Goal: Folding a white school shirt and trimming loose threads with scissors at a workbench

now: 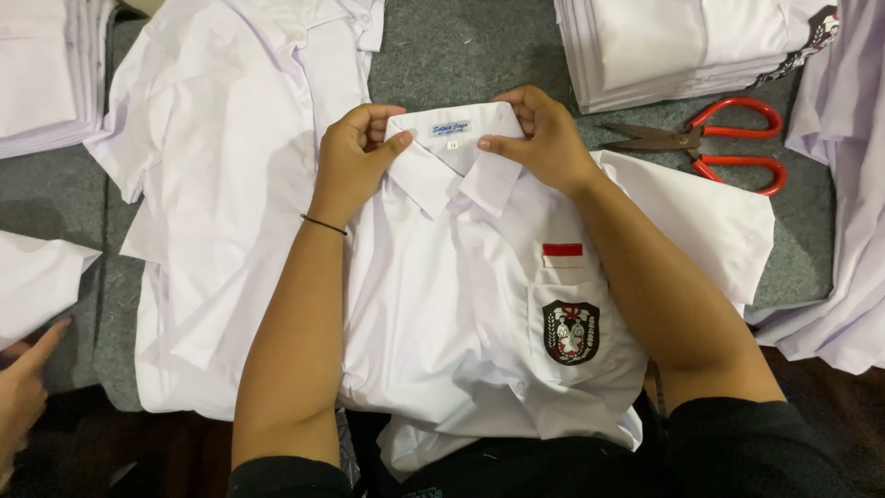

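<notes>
A white short-sleeved shirt [461, 314] lies front-up before me on a grey surface, with a dark crest on its chest pocket [572, 332] and a small red and white patch above it. My left hand [355, 152] pinches the left side of the collar [452, 161]. My right hand [544, 134] grips the collar's right side, thumb on the front. A thin black band circles my left wrist.
Red-handled scissors [728, 143] lie to the right of my hands. Stacks of folded white shirts sit at the top right [673, 46] and top left [41, 74]. Loose white shirts [221, 184] spread to the left. Another person's hand [23, 387] shows at the lower left.
</notes>
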